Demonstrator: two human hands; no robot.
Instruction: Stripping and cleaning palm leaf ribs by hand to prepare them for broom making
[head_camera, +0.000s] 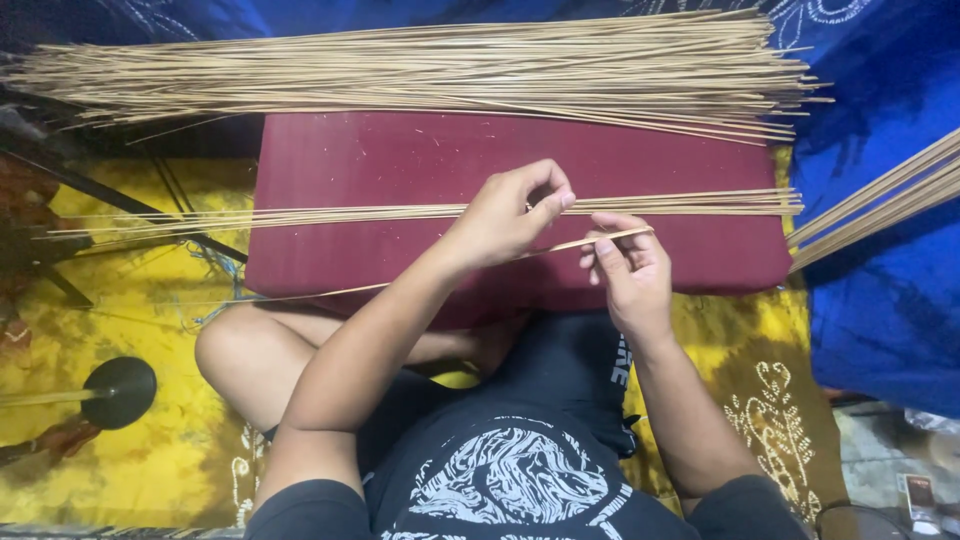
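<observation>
Yellow patterned cloth (150, 470) covers the floor; blue cloth (880, 300) lies along the far side and the right. A person sits cross-legged on it, in a black printed shirt (510, 480), bare knee (245, 350) out to the left.

Dark red cushion (400, 165) sits in front of the legs and serves as the work surface.

Big bundle of thin tan sticks (420, 70) lies along the cushion's far edge and overhangs both ends, with the stick ends uneven on the right.

Smaller row of sticks (330, 213) runs lengthwise across the middle of the cushion and sticks out past the left edge over the yellow cloth.

Another batch of sticks (880, 200) comes in at an angle from the right, over the blue cloth, clear of the cushion's right edge.

Black round base (120, 390) with a thin rod sits on the yellow cloth, left side, well apart from the cushion.

Left hand (505, 215) is over the cushion's centre, fingers curled, thumb and forefinger pinched narrow on a single stick (600, 239).

Right hand (630, 275) is just beside it near the cushion's near edge, fingertips closed lightly on the same stick near its right end.

That stick slants from the right hand down-left, past the cushion's near edge towards the knee. It lies just below the middle row, apart from it.
</observation>
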